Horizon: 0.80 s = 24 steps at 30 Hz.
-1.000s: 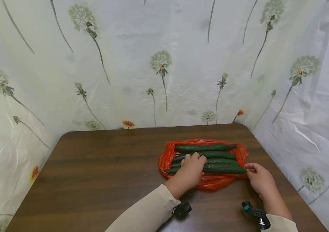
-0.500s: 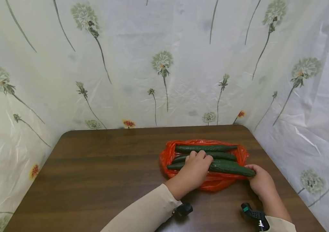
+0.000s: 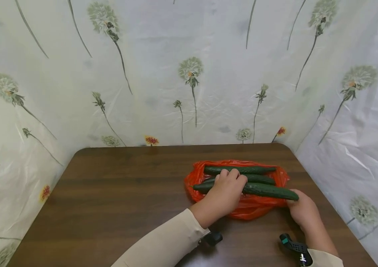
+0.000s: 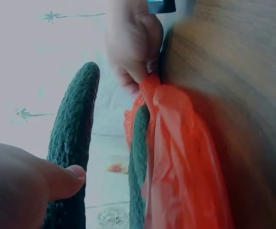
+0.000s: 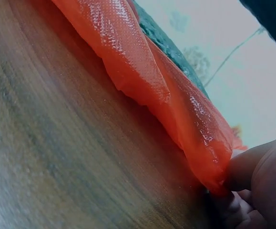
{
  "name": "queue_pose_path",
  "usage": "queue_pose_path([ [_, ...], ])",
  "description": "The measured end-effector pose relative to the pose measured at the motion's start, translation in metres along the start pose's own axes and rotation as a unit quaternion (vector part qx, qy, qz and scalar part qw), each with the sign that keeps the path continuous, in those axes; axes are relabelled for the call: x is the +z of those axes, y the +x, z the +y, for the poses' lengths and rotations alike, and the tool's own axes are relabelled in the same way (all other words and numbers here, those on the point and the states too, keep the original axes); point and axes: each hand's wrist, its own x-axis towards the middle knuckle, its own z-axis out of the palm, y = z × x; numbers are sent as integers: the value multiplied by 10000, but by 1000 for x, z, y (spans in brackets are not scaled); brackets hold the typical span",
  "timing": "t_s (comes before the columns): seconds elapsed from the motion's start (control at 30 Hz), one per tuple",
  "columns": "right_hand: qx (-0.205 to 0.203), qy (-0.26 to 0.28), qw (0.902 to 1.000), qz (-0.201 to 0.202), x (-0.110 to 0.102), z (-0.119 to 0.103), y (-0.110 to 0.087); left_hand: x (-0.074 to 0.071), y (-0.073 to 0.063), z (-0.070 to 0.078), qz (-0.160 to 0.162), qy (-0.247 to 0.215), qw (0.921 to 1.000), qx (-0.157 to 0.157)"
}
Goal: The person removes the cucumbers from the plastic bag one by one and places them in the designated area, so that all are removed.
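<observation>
My left hand [image 3: 227, 191] grips a long dark green cucumber [image 3: 270, 191] around its middle. In the left wrist view this cucumber [image 4: 73, 126] is raised apart from the bag, my thumb lying across it. My right hand [image 3: 304, 209] pinches the right edge of a red plastic bag [image 3: 247, 212]; the right wrist view shows the gathered plastic [image 5: 207, 164] between thumb and fingers. Inside the opened bag lie more cucumbers, one along the back [image 3: 242, 170] and another [image 3: 260, 179] just in front of it. The held cucumber's right end overlaps my right hand in the head view.
The bag rests on the right part of a brown wooden table [image 3: 125, 200]. Behind and beside the table hangs a pale sheet [image 3: 149, 74] with a dandelion print. Black wrist devices [image 3: 294, 246] sit below both hands.
My left hand has lifted the front cucumber out of the row and shifted it slightly right, toward and over my right hand. The right hand stays at the bag's edge.
</observation>
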Motion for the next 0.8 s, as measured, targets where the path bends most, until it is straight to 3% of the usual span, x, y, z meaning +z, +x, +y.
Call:
queue_pose_path([
  [0.17,368,375,9986,-93,1,-1,0,-13,-10,-9,7,195,9996,-224],
  [0.33,448,522,9976,34,5,-2,0,-22,-24,-16,91,94,9992,-383],
  [0.5,576,628,9963,60,6,-3,-1,-27,-36,-25,234,103,9991,-353],
  [0.8,898,821,9926,-51,5,-7,-1,-28,-48,-55,417,118,9981,-439],
])
